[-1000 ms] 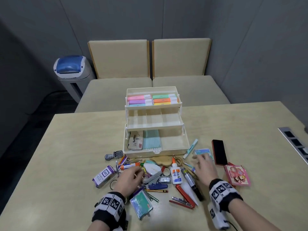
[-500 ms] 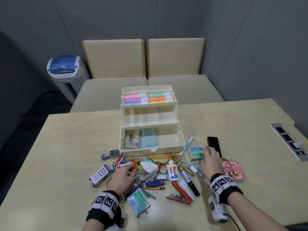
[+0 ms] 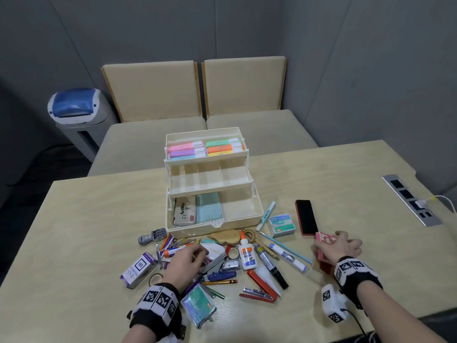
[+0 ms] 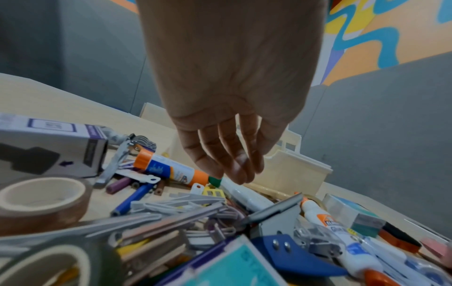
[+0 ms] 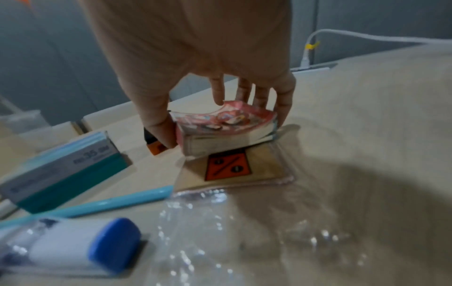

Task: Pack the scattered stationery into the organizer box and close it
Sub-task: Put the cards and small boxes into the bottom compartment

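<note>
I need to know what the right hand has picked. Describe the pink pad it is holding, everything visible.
The pink pad is a small thick block of paper sheets, pale page edges showing along its side, with a pink cover bearing cartoon figures. The right hand grips it, thumb on one side and fingers on the far edge, tilting it up on edge. Its lower corner sits over a clear plastic sleeve holding an orange label, on the table to the right of the black eraser block.

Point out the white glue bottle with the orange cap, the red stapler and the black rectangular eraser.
White glue bottle with orange cap (image 3: 247, 256): head view, on its label.
Red stapler (image 3: 262, 287): head view, on its red body.
Black rectangular eraser (image 3: 306, 217): head view, on its black top.
</note>
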Motion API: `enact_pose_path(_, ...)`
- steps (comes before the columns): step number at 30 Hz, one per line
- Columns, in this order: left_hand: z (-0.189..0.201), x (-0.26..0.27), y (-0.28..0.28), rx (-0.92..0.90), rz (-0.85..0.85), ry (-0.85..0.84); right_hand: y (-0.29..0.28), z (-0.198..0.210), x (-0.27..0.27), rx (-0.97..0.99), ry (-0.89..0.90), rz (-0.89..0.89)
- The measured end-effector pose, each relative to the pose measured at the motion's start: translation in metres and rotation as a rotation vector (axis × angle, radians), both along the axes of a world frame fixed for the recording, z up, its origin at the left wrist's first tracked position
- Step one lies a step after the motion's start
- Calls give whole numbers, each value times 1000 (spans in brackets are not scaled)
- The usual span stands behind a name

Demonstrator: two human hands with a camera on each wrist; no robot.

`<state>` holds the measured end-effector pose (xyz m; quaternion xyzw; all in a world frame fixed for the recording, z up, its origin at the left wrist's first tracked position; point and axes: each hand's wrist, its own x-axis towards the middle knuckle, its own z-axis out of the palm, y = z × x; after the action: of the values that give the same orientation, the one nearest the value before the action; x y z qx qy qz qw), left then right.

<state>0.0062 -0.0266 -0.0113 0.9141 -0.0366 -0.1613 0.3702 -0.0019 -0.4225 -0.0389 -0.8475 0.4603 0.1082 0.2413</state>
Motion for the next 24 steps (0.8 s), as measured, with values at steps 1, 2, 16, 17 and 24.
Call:
enact_pose_path(1, 0, 0, -2, -11, 2, 4, -2, 0, -1, 5, 34, -14)
enact_pose_path(2, 0, -1, -3, -12, -2, 6, -4, 0, -1, 18, 75, -10)
enact_pose_path(16, 7, 3, -3, -5, -24, -27, -25, 1, 7, 75, 259, 121)
enact_pose_path(17, 8, 3, -4, -9, -29, -29, -25, -1, 6, 58, 266, 123)
enact_pose_path(24, 27, 9, -12, -77, -28, -103, -18, 3, 5, 203, 60, 89)
